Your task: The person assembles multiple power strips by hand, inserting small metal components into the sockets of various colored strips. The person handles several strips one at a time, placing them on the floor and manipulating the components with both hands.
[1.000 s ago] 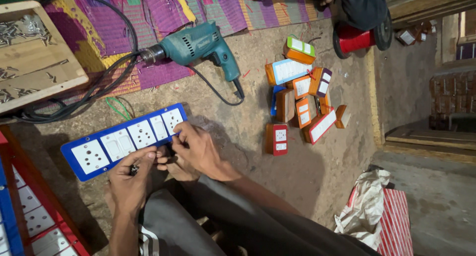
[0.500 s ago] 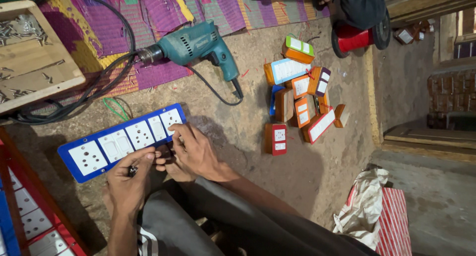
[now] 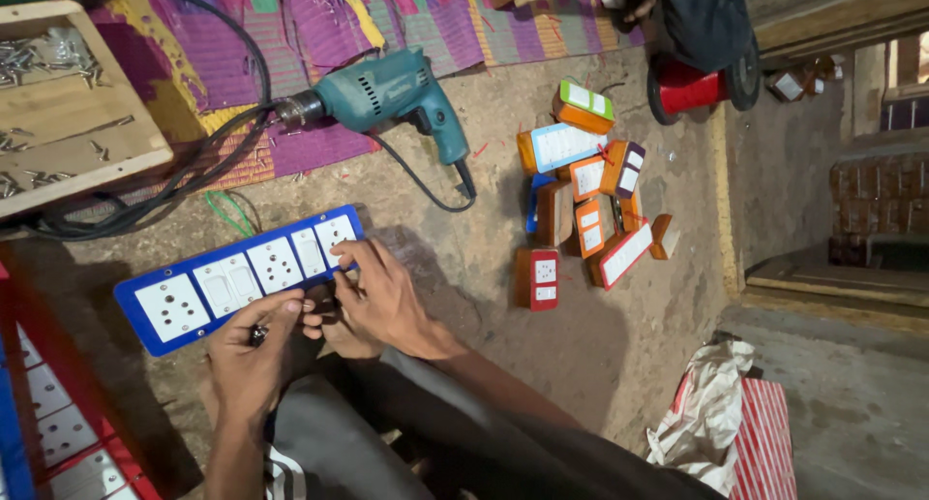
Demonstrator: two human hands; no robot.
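Little shift since earlier frame: blue switch board (image 3: 242,277) stays on floor. Right hand (image 3: 382,302) fingertips press near end; left hand (image 3: 247,350) pinches small dark tool beneath. Board rigid, light, long; grip edges.

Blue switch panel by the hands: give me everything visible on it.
The blue switch panel is a long, plastic-looking strip with a blue frame holding a row of white socket and switch modules. It lies face up, slanted, on the dusty floor. The right hand rests fingertips on its right end; the left hand, pinching a small dark part, sits at its lower edge.
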